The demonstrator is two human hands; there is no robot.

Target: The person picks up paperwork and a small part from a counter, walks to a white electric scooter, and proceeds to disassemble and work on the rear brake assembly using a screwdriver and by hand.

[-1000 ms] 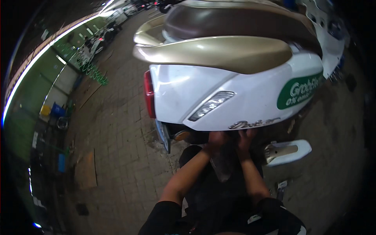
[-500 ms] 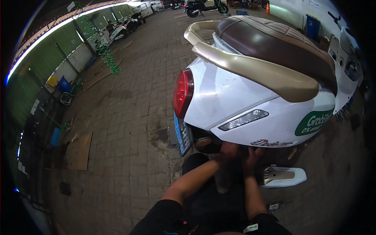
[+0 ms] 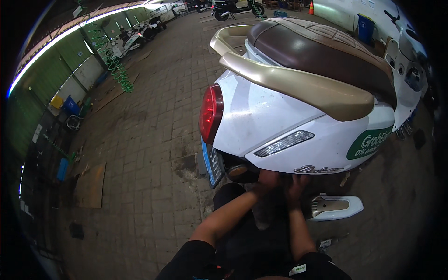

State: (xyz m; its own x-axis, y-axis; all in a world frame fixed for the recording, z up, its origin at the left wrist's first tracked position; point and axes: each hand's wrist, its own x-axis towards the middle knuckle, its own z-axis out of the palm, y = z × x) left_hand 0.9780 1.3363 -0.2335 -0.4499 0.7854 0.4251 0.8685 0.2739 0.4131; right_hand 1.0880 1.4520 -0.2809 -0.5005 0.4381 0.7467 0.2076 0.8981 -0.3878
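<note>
A white scooter (image 3: 275, 114) with a brown seat and gold grab rail fills the upper right. Both my arms reach under the lower edge of its side body panel. My left hand (image 3: 269, 179) is just right of the rear wheel (image 3: 241, 172), its fingers hidden below the panel. Beside it, my right hand (image 3: 296, 185) reaches up under the same edge, fingertips out of sight in shadow. What either hand touches there cannot be seen. A red tail light (image 3: 212, 114) and a licence plate (image 3: 213, 163) are at the scooter's rear.
Right of my right forearm, a white and gold trim piece (image 3: 337, 207) lies on the paved floor (image 3: 144, 186). A small object (image 3: 325, 244) lies nearer me. At left are a flat brown board (image 3: 91, 185) and a hanging green coiled hose (image 3: 114, 65). A black motorbike (image 3: 237, 9) stands far back.
The scooter appears slightly further left in the picture as the view shifts. Both hands stay under the panel edge, with little visible movement.
</note>
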